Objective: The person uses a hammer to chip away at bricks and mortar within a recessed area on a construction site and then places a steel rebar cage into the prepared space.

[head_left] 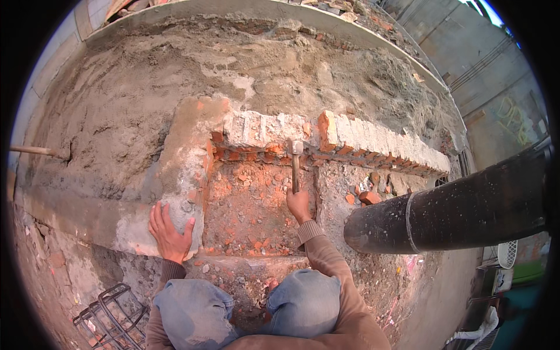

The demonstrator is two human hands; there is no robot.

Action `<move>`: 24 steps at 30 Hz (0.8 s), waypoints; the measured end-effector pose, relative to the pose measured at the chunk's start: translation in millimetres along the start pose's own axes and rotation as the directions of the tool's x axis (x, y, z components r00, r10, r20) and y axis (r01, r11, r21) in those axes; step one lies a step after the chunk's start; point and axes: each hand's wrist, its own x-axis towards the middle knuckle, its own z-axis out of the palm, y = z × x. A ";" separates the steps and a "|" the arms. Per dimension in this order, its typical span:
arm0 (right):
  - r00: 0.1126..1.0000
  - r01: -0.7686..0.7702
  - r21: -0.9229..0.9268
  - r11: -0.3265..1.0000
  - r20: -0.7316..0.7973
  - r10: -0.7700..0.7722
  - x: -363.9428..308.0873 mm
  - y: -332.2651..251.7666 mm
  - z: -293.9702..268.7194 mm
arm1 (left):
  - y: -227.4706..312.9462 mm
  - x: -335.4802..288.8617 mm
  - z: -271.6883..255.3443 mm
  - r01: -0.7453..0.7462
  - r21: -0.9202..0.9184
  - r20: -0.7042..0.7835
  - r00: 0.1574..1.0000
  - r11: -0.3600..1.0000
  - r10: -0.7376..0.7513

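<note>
Brick-red rubble [248,219] and dust cover the floor of a walled recess [261,232] at the centre of the frame; broken orange chips and small grey stones lie loose in it, and low masonry bounds it on the left and along its upper side. The hammer [296,163] is at the centre of the frame, its handle over the recess and its pale head at the upper wall's broken edge; whether the head touches the brick wall [262,131] I cannot tell. The right hand [298,204] grips the lower end of the wooden handle, its fingers curled closed around it; the left hand [169,234], left of centre, lies on the grey concrete ledge [137,227] beside the recess, its fingers slightly spread and the thumb held well apart.

A thick black pipe [461,210] with a pale band reaches in from the right edge, its rounded end near the recess; brick lumps [370,198] lie just above that end. An open cage of dark metal bars [114,318] sits at the lower left, the ground showing through it; a white perforated thing [506,255] stands at the lower right, its contents too small to tell; two knees in blue jeans [306,303] fill the lower centre.
</note>
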 end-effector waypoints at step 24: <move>0.967 -0.089 -0.298 0.951 0.202 0.154 -36.4 76.9 5.5 | -12.2 -4.4 -0.5 0.025 0.033 -0.007 1.000 0.999 -0.025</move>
